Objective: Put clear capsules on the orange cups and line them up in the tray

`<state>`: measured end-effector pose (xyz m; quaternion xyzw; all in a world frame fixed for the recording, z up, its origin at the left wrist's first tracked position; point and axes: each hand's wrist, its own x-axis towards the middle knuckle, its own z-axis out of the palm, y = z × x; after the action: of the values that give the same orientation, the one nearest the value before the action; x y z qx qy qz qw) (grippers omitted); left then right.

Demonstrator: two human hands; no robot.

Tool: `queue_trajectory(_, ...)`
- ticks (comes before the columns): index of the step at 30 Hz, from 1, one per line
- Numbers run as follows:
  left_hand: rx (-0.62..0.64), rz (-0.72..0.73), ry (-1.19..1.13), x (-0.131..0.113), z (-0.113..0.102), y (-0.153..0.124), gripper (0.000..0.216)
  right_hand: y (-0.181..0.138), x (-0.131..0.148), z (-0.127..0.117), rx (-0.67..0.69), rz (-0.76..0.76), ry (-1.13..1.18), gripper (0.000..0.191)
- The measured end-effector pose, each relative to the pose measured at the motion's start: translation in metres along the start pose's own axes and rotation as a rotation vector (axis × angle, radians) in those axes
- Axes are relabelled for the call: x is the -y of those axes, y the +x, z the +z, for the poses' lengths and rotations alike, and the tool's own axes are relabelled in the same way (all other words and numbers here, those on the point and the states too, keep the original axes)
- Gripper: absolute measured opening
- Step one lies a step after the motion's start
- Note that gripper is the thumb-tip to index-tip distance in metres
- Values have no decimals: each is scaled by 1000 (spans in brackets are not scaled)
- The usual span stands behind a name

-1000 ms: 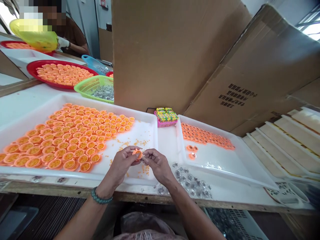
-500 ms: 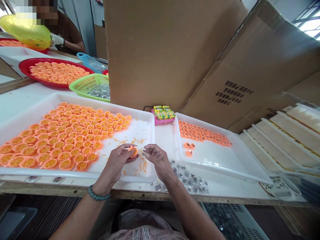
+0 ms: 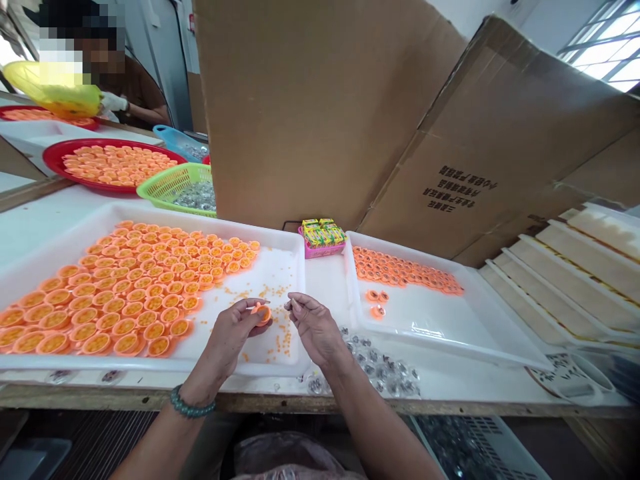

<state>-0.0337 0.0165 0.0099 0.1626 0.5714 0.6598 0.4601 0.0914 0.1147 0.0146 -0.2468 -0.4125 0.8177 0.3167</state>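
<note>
My left hand (image 3: 236,333) grips a small orange plastic cup (image 3: 263,315) between thumb and fingers, above the right end of the left white tray (image 3: 296,280). Just to its right, my right hand (image 3: 315,327) is closed in a pinch. A tiny dark or clear piece shows at those fingertips, too small to name. Rows of orange cups (image 3: 133,310) with yellow bits inside cover much of that tray. Loose yellow bits (image 3: 277,340) are scattered below my hands. Clear round plastic pieces (image 3: 385,367) lie near my right forearm.
A second white tray (image 3: 450,333) on the right holds orange pieces (image 3: 400,267). Between the trays stands a pink basket (image 3: 324,251) of small yellow-green packets. Cardboard (image 3: 320,120) walls off the back. A person (image 3: 143,93) holds a yellow basin (image 3: 55,93) at far left.
My hands have drawn slightly apart, and the orange cup is tilted differently in my left hand. The whole view has shifted a little, with the table lower in it.
</note>
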Motion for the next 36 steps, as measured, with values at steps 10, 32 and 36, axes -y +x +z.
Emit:
queue_trajectory(10, 5, 6, -9, -5, 4, -2, 43, -6, 4, 5, 76, -47, 27, 17)
queue_trajectory(32, 165, 118, 52, 5, -6, -2, 49, -3, 11, 2, 135, -181, -675, 11)
queue_trajectory(36, 230, 118, 57, 5, -6, -3, 46, 7, 7, 3, 133, -74, -647, 11)
